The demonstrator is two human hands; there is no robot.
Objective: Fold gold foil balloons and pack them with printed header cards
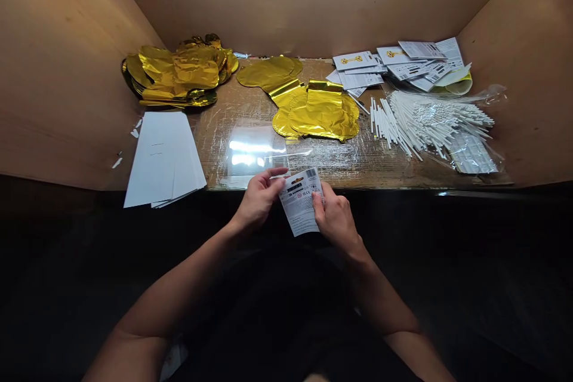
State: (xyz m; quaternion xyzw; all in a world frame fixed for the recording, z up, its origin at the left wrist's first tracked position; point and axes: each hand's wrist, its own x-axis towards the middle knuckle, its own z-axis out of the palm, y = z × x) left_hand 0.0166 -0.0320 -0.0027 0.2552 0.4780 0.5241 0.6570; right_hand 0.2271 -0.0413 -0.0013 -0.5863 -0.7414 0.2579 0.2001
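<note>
And it's gold all over: shiny, crinkled gold foil balloons [322, 110] mid-table, with a darker gold foil heap [179, 74] out on the left! The printed card [299, 202] shows white with an orange band and black print, while white sticks [430, 122] and plain white sheets [163, 158] stand out against tan wooden walls [304, 0].

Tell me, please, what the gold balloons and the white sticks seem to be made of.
The gold balloons look like metallised plastic foil: mirror-shiny, with crinkled folds. The white sticks seem smooth matte plastic, thin and straight, though rolled paper is possible.
</note>
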